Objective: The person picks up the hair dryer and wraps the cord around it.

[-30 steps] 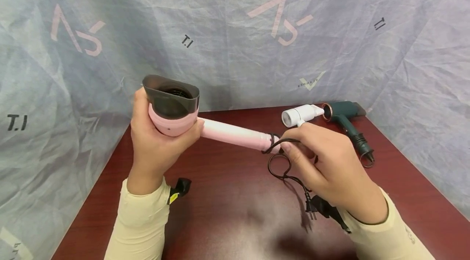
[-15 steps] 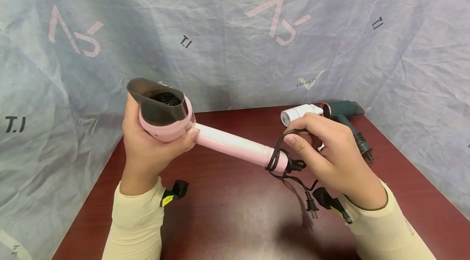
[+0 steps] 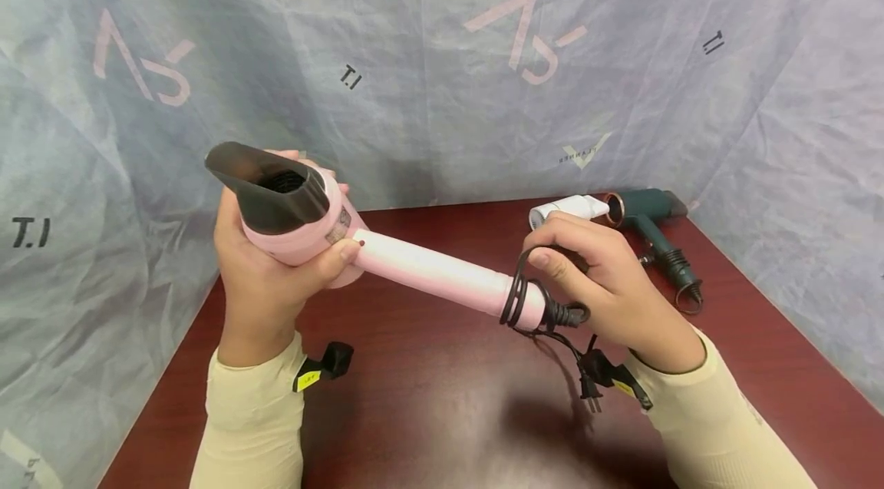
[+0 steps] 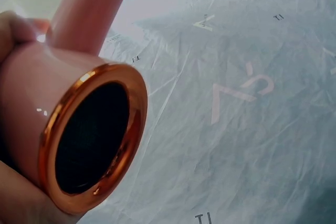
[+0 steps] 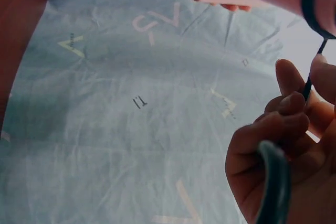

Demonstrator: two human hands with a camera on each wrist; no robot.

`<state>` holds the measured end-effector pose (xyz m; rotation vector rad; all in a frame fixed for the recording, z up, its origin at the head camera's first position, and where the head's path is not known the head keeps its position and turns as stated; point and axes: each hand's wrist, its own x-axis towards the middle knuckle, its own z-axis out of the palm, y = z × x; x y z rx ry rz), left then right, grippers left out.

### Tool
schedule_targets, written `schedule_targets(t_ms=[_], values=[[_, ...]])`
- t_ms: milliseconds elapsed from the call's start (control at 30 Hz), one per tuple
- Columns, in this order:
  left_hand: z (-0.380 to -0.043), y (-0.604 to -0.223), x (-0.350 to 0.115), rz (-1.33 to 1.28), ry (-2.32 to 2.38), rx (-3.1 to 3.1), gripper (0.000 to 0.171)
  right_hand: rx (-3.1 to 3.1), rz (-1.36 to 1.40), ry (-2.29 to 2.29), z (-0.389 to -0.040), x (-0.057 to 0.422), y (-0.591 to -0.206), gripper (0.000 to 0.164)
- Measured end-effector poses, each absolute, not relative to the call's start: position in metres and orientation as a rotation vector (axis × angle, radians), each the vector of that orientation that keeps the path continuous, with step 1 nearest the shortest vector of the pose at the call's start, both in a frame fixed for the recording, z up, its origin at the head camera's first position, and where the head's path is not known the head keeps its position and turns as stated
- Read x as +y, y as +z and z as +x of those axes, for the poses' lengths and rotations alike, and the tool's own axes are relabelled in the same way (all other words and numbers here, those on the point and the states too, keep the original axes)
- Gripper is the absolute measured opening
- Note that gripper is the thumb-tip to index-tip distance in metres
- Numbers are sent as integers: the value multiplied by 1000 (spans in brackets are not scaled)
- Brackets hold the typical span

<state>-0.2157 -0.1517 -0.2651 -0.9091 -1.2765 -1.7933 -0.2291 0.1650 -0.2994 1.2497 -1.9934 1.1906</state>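
A pink hair dryer (image 3: 428,274) is held up over the table, its handle slanting down to the right. My left hand (image 3: 258,293) grips the dryer's round head, thumb near the handle joint. The dark nozzle (image 3: 276,201) faces up and left. In the left wrist view, a copper-coloured ring (image 4: 140,98) circles the dryer's dark rear opening. My right hand (image 3: 615,282) pinches the black cord (image 3: 512,305), which loops around the handle's end. Below that hand dangles the two-pin plug (image 3: 590,385). The right wrist view shows the cord (image 5: 307,88) between finger and thumb.
A white hair dryer (image 3: 573,206) and a dark green hair dryer (image 3: 645,206) lie at the back right of the reddish-brown table (image 3: 428,397). Grey printed cloth (image 3: 414,128) hangs behind and along both sides.
The dryer's head has moved left with my left hand, and its nozzle has turned leftward. My right hand has drawn the cord around the handle's end, where more loops show.
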Motion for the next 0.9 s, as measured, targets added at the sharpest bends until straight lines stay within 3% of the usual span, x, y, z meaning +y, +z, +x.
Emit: schedule_targets(t_ms=[333, 900], values=[[-222, -261, -146, -846, -1837, -1127, 61, -2183, 1065, 1215, -230, 152, -308, 30], [-228, -259, -143, -655, -1904, -965, 48, -2329, 1118, 1128, -228, 140, -316, 16]])
